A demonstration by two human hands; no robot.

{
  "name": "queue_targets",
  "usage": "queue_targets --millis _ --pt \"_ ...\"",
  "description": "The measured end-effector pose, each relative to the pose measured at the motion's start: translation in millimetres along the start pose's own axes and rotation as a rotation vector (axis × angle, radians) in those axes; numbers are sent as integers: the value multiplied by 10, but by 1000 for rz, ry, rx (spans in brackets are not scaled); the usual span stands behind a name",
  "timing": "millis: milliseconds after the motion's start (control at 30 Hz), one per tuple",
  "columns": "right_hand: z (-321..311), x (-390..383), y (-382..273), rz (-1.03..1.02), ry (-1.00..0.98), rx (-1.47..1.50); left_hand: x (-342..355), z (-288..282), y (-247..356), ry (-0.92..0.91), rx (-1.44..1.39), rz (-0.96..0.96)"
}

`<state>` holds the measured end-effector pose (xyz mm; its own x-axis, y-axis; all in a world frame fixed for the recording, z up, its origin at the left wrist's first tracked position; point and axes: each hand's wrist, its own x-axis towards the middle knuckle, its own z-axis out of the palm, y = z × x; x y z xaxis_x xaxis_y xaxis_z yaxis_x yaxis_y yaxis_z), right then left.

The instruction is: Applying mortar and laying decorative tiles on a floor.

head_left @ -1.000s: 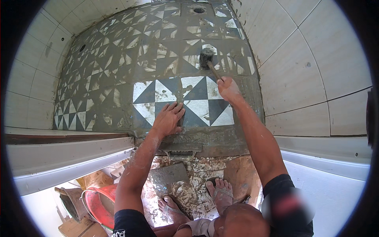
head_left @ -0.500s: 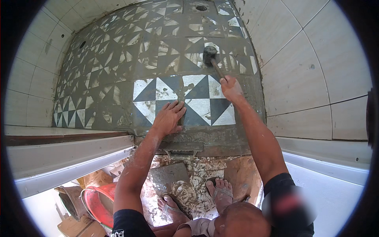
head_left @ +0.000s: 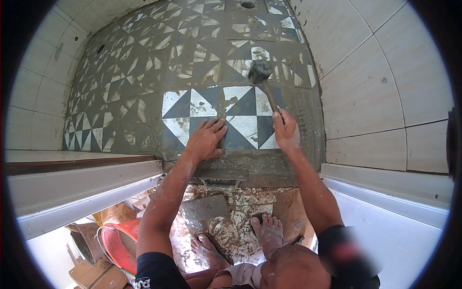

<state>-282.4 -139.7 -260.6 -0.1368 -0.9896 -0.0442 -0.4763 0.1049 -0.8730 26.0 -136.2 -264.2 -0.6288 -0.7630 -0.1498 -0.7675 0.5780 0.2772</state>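
My right hand (head_left: 286, 129) is closed round the handle of a rubber mallet (head_left: 260, 71). The mallet's dark head is above the far edge of a patterned floor tile (head_left: 241, 126), slightly blurred; whether it touches the floor I cannot tell. Flat on the neighbouring tile (head_left: 176, 105) rests my left hand (head_left: 207, 137), fingers outstretched, the fingertips near the joint between the two tiles. Both tiles carry white and dark grey triangles, with small smears of grey mortar on their faces.
Beyond lie several more patterned tiles (head_left: 127, 72) smeared with grey mortar, and a round drain hole (head_left: 248, 5). Tiled walls (head_left: 365, 91) rise on either side. Close by are a notched trowel (head_left: 221, 180), a loose grey tile (head_left: 206, 207) and a red bucket (head_left: 115, 245).
My right hand has come nearer to me and slightly right, with the mallet in its grip. The mallet head sits a little lower and to the right. My left hand stays on the tile.
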Motion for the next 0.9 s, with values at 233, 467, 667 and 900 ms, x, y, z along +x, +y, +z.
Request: queue_targets --millis 233,467,667,900 --pt "200 -343 361 20 9 -111 11 35 27 -23 18 11" --pt "220 -352 327 47 -29 -90 10 31 39 -10 18 4" --pt "183 -547 165 22 13 -28 1 29 3 -6 22 11" --pt "296 -368 343 -1 -1 -23 26 56 -39 12 38 36"
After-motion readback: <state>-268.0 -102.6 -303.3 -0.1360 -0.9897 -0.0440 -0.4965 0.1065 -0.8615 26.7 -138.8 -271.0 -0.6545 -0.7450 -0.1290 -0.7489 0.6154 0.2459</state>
